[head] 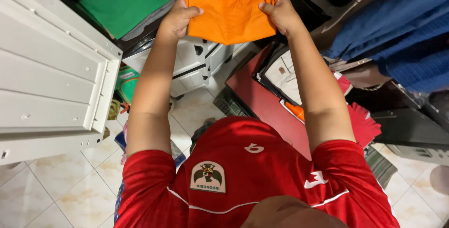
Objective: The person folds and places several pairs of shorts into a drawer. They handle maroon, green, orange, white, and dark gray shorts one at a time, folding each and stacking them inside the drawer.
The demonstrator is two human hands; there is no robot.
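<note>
I hold an orange folded cloth [230, 4] out in front of me with both arms stretched. My left hand [177, 18] grips its left edge, thumb on top. My right hand [279, 14] grips its right edge the same way. The cloth hangs above a white plastic drawer unit [196, 64]. I wear a red jersey with a badge on the chest.
A green folded cloth [122, 1] lies on a stack at the upper left. A white panelled door [51, 73] stands at the left. Blue fabric [402, 27] hangs at the right. A red flat board [262, 101] and bagged clothes [285, 76] lie below on the tiled floor [61, 181].
</note>
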